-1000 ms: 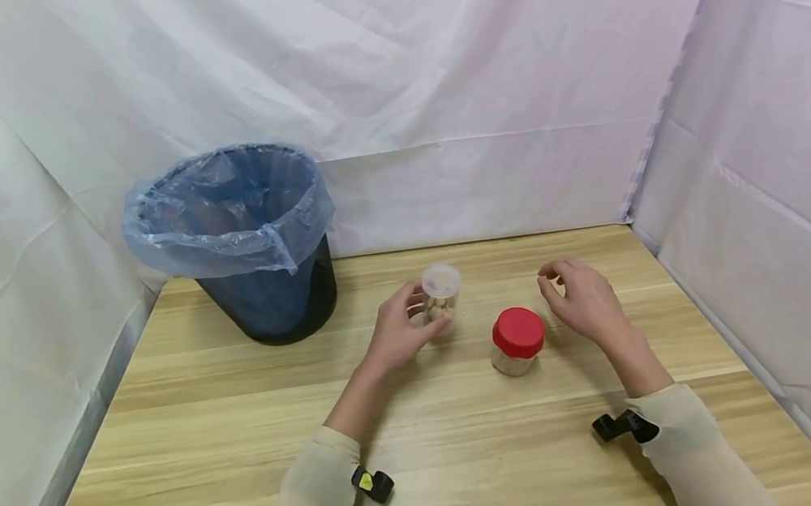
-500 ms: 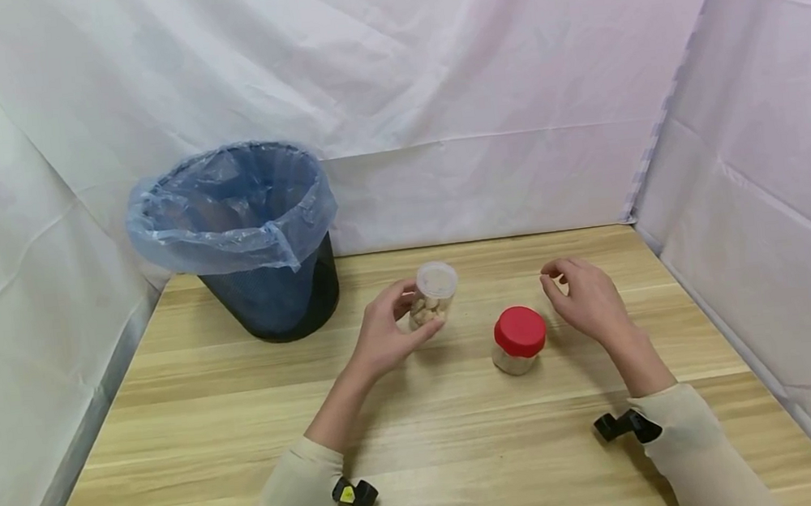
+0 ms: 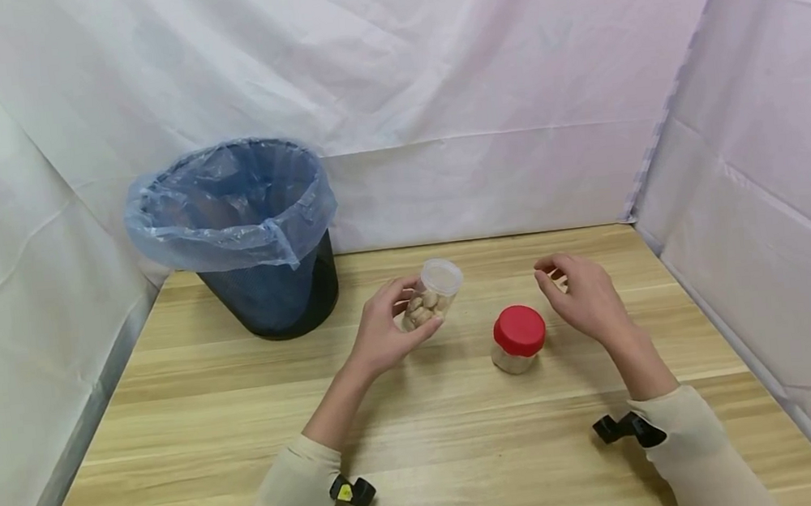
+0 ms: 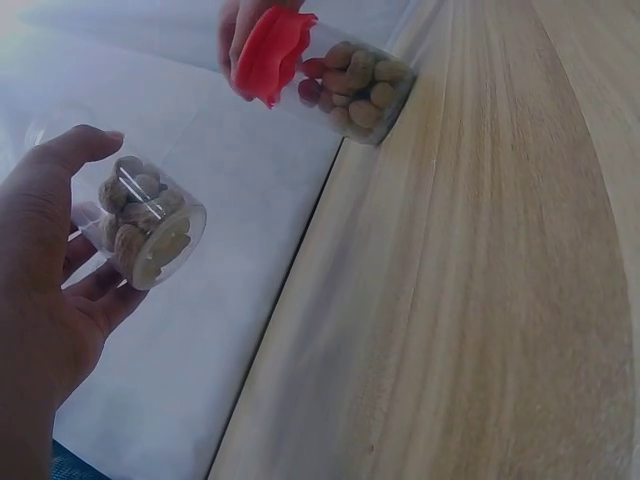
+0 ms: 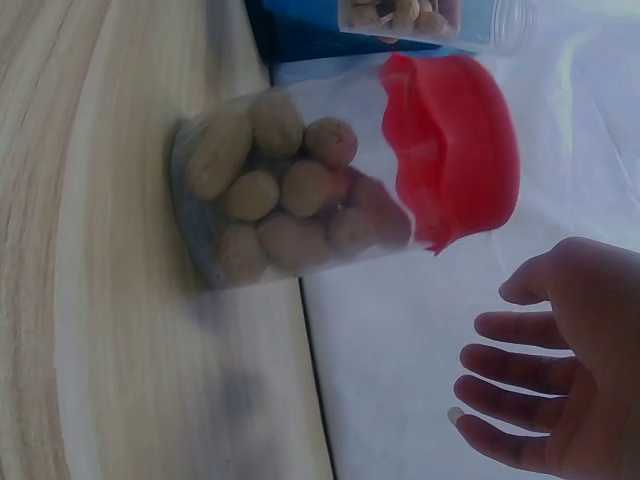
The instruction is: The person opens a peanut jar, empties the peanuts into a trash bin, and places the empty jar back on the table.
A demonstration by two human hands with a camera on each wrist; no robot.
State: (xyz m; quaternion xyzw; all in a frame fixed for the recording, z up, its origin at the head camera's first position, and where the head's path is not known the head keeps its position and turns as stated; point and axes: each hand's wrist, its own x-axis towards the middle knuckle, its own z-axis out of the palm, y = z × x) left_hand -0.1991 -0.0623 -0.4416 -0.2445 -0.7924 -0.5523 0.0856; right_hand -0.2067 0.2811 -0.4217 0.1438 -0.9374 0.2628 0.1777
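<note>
One bench [image 3: 440,461] carries one bin [image 3: 278,298] near its far left corner. Two hands: the right hand [image 3: 587,296] relaxed, holding nothing; the left hand [image 3: 386,335] grasping. Two jars: one red-lidded jar [image 3: 519,338] standing nearer the right edge; one clear jar [image 3: 435,294], tilted in the left hand.
</note>
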